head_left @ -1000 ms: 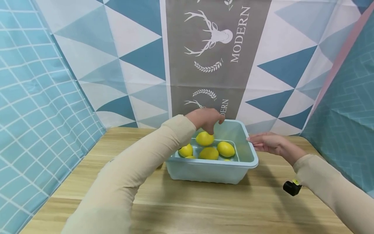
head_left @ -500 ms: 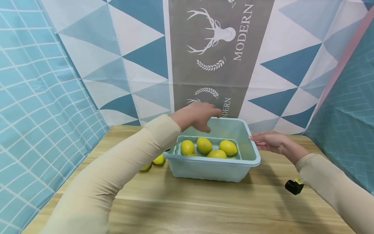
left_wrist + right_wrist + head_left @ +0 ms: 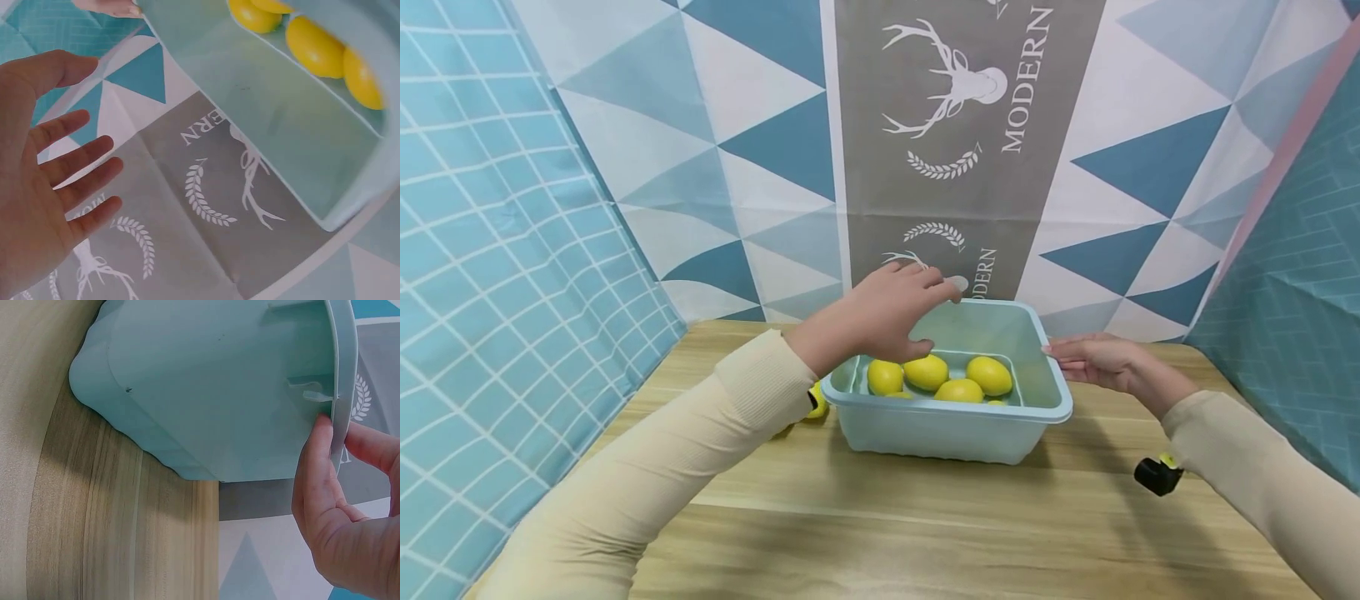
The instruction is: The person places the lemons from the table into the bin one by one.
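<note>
A light blue plastic basin [image 3: 940, 429] stands on the wooden table with several yellow lemons [image 3: 990, 377] on its floor. My left hand [image 3: 891, 315] hovers over its back left part, fingers spread and holding nothing. In the left wrist view that hand [image 3: 59, 175] shows an empty palm beside the basin wall [image 3: 250, 106]. At the right side, my right hand [image 3: 1097, 364] holds the rim; the right wrist view shows the thumb and fingers [image 3: 315, 462] pinching it from either side.
Another lemon [image 3: 817, 403] lies on the table [image 3: 880, 533] left of the basin, partly hidden by my left sleeve [image 3: 700, 450]. A patterned cloth [image 3: 775, 150] hangs close behind the basin. Teal cloths [image 3: 1292, 275] line both sides.
My left hand has let go of a lemon, which now rests among the others in the basin, and has drawn back leftward with its fingers spreading. The right hand keeps the rim.
</note>
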A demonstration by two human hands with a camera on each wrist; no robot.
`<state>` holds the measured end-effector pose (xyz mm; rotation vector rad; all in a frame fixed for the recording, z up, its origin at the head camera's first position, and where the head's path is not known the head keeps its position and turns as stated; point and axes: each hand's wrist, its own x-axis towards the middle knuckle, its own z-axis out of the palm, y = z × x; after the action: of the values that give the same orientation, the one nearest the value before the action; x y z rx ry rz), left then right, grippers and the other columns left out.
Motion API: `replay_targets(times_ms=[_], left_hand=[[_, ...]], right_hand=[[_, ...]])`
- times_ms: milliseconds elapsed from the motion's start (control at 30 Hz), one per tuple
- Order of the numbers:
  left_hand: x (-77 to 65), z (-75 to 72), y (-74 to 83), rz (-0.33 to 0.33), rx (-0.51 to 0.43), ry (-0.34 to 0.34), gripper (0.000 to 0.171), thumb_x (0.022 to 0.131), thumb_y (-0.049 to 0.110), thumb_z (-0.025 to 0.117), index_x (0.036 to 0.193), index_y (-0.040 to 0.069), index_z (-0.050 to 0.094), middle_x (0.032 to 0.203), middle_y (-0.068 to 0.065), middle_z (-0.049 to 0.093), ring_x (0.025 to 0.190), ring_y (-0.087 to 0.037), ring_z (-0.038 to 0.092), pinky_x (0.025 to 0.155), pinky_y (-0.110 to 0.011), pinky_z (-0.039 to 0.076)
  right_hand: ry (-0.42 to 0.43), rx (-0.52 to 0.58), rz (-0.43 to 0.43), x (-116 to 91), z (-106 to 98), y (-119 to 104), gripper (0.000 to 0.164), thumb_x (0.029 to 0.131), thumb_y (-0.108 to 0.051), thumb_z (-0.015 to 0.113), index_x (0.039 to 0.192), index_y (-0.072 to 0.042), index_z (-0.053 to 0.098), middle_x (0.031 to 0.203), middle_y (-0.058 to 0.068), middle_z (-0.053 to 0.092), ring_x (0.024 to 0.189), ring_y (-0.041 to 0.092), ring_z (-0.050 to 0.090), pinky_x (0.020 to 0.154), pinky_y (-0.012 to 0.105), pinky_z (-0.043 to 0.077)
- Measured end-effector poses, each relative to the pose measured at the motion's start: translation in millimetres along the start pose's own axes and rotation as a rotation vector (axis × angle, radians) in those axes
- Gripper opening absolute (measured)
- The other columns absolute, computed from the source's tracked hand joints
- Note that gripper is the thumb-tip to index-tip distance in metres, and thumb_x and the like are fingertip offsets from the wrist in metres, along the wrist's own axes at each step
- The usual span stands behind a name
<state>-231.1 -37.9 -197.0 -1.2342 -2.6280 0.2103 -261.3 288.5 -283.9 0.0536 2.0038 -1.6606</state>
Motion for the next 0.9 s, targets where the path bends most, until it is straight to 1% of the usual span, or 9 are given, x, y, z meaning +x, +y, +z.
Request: replay_targets(times_ms=[100,167,200,333,433,533,667,767,900], left_hand=[[-10.2,4.0,-0.3,0.024,-0.003,0.03,0.052,0.085,0.036,0.064,0.133,0.021,0.051,0.131,0.001,0.056,0.124,-0.021,0.051,0.105,-0.041,0.042],[-17.2,6.9,0.2,0.042,-0.013,0.046,0.053,0.084,0.036,0.064,0.133,0.02,0.051,0.131,0.001,0.057,0.121,-0.021,0.053,0.102,-0.04,0.044],[-20.7,8.2,0.7,0.051,-0.02,0.055,0.053,0.084,0.036,0.064,0.133,0.02,0.051,0.131,0.001,0.057,0.12,-0.021,0.053,0.101,-0.04,0.044],[-34.1,13.3,2.6,0.077,-0.057,0.098,0.051,0.084,0.037,0.062,0.131,0.019,0.053,0.131,0.001,0.057,0.118,-0.02,0.054,0.096,-0.039,0.045],[-43.4,17.7,4.2,0.079,-0.081,0.132,0.051,0.084,0.037,0.06,0.132,0.02,0.052,0.132,0.002,0.057,0.12,-0.02,0.054,0.098,-0.04,0.045],[-51.9,24.4,4.4,0.08,-0.094,0.183,0.056,0.083,0.037,0.06,0.136,0.019,0.049,0.133,0.003,0.056,0.122,-0.02,0.054,0.101,-0.042,0.044],[-61.6,34.6,2.9,0.114,-0.087,0.271,0.063,0.083,0.037,0.062,0.14,0.015,0.046,0.135,0.001,0.055,0.123,-0.021,0.052,0.104,-0.041,0.042],[-68.0,40.7,1.6,0.134,-0.081,0.328,0.064,0.083,0.038,0.062,0.14,0.013,0.046,0.135,-0.002,0.054,0.125,-0.022,0.049,0.106,-0.041,0.04],[-76.9,47.2,-0.3,0.126,-0.079,0.38,0.063,0.083,0.039,0.063,0.139,0.015,0.046,0.138,-0.004,0.051,0.13,-0.022,0.045,0.109,-0.042,0.038]], right_hand=[[-0.006,0.01,-0.001,0,0,0,0.01,0.096,-0.017,0.059,0.101,-0.013,0.066,0.089,-0.006,0.071,0.082,0.004,0.069,0.082,0.022,0.058],[-0.013,0.016,0.0,0,-1,0,0.009,0.096,-0.017,0.058,0.093,-0.017,0.067,0.089,-0.006,0.071,0.082,0.004,0.069,0.082,0.021,0.058],[-0.017,0.016,0.0,0,-1,1,0.01,0.096,-0.017,0.058,0.092,-0.018,0.067,0.089,-0.006,0.071,0.082,0.004,0.069,0.082,0.021,0.058],[-0.028,0.012,-0.004,0,-2,3,0.009,0.097,-0.018,0.058,0.097,-0.017,0.067,0.091,-0.006,0.071,0.083,0.004,0.069,0.082,0.021,0.058],[-0.031,0.016,-0.012,1,-3,4,0.009,0.097,-0.018,0.057,0.097,-0.017,0.066,0.092,-0.006,0.071,0.084,0.004,0.069,0.082,0.021,0.058],[-0.036,0.025,-0.016,0,-3,4,0.011,0.097,-0.017,0.057,0.094,-0.019,0.067,0.092,-0.006,0.071,0.084,0.004,0.069,0.082,0.021,0.058],[-0.04,0.026,-0.015,0,-3,5,0.01,0.096,-0.018,0.058,0.096,-0.018,0.068,0.092,-0.006,0.071,0.084,0.004,0.069,0.083,0.021,0.058],[-0.038,0.027,-0.013,0,-2,5,0.009,0.096,-0.018,0.058,0.099,-0.016,0.067,0.092,-0.006,0.07,0.085,0.005,0.068,0.083,0.021,0.058],[-0.037,0.035,-0.014,-1,-2,6,0.008,0.096,-0.018,0.058,0.097,-0.016,0.066,0.092,-0.006,0.07,0.085,0.005,0.069,0.083,0.022,0.058]])
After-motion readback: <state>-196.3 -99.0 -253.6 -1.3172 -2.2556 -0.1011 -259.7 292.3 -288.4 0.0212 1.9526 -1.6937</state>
